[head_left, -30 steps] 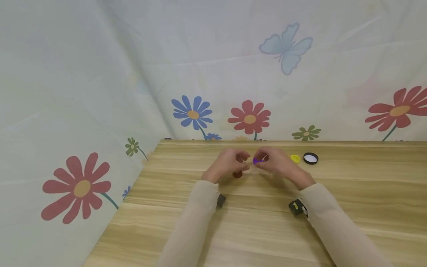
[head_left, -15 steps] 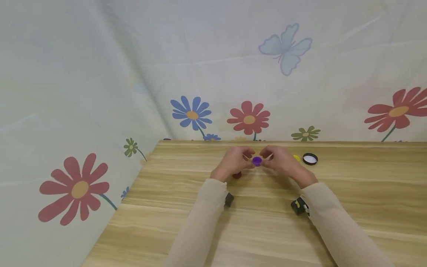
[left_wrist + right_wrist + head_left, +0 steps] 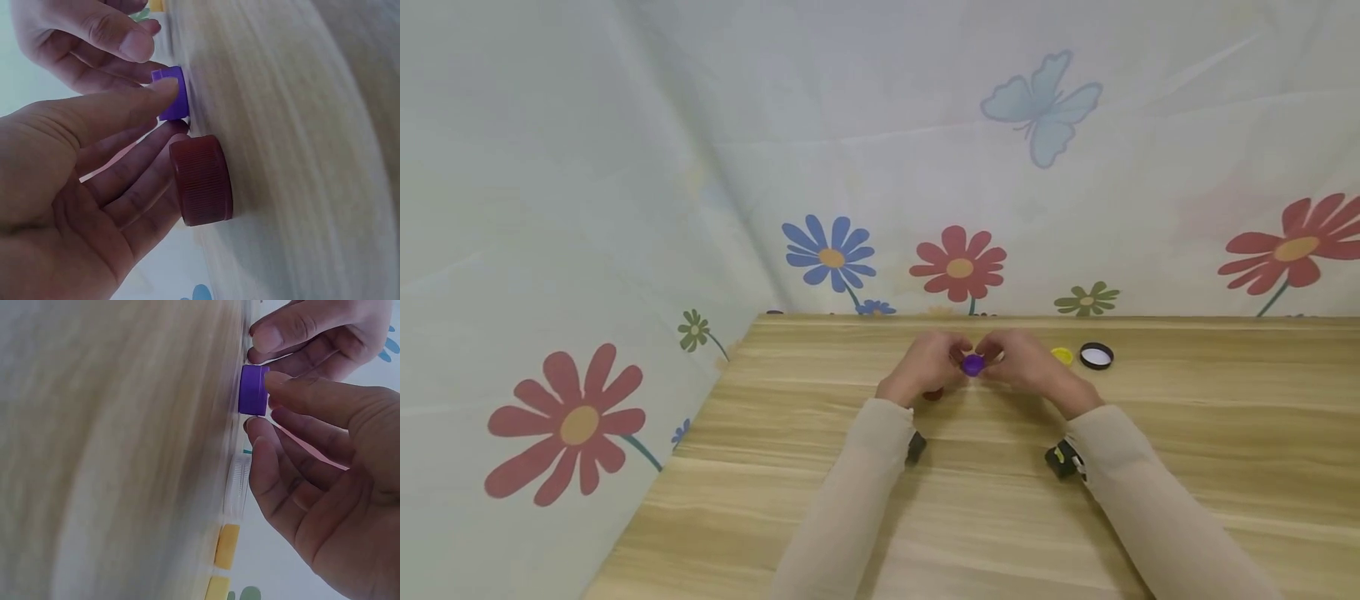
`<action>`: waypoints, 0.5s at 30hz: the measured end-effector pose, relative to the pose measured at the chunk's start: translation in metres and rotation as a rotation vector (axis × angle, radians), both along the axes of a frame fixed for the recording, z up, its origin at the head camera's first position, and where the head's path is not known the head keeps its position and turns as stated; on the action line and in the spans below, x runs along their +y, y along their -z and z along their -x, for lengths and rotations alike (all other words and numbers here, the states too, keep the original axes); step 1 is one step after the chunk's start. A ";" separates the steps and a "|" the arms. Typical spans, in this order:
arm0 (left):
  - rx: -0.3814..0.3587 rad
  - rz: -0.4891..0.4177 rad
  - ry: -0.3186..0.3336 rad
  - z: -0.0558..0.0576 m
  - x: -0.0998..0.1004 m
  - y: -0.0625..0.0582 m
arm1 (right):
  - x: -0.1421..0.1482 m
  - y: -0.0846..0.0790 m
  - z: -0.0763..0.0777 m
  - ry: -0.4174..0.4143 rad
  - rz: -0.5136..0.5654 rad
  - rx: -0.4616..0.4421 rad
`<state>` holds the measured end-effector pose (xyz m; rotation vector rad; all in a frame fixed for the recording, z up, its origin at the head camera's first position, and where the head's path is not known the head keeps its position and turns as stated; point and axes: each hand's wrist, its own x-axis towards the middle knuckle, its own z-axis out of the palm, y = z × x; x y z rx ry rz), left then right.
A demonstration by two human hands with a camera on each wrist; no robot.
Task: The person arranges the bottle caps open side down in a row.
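Observation:
A small purple bottle cap [image 3: 973,365] sits between the two hands near the back of the table. My left hand [image 3: 931,364] pinches it from the left; in the left wrist view its thumb lies over the cap's side. From the right, my right hand [image 3: 1021,363] holds the same cap between thumb and fingers. In the right wrist view the purple cap [image 3: 253,390] stands very close to the tabletop. Beneath the left hand is a dark red ridged cap [image 3: 201,180], mostly hidden in the head view.
Right of the hands lie a yellow cap [image 3: 1062,356] and a black lid [image 3: 1097,357] with a white inside. The right wrist view also shows a clear ridged cap [image 3: 238,486] beside the right fingers. A flower-printed curtain [image 3: 880,167] rises behind the wooden table [image 3: 985,517].
The left hand has moved right to the purple cap, which only the right hand held at first. The cap has turned face up and shifted slightly left.

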<state>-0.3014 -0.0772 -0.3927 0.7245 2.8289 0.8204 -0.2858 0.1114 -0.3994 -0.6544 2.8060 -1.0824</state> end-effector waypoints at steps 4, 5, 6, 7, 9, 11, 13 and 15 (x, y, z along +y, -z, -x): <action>0.003 0.002 -0.008 -0.001 0.000 0.001 | -0.003 -0.001 -0.001 -0.013 -0.006 -0.012; 0.008 0.005 -0.009 -0.001 0.001 0.001 | -0.003 -0.001 -0.001 -0.017 -0.009 -0.007; 0.015 0.008 -0.008 -0.002 0.001 0.000 | -0.004 -0.001 0.000 -0.020 -0.011 -0.003; 0.021 0.013 -0.007 -0.002 0.001 0.000 | -0.004 -0.001 0.000 -0.023 -0.012 -0.001; 0.035 0.021 -0.004 -0.001 0.001 0.000 | -0.004 -0.001 0.001 -0.020 -0.017 -0.002; 0.039 0.021 0.005 -0.001 0.002 0.001 | -0.004 -0.001 0.001 -0.009 -0.027 -0.004; 0.036 0.013 0.012 0.000 0.001 0.001 | -0.004 0.000 0.002 0.004 -0.036 -0.006; 0.024 -0.003 0.017 0.000 0.001 0.002 | -0.004 0.000 0.001 0.017 -0.039 -0.006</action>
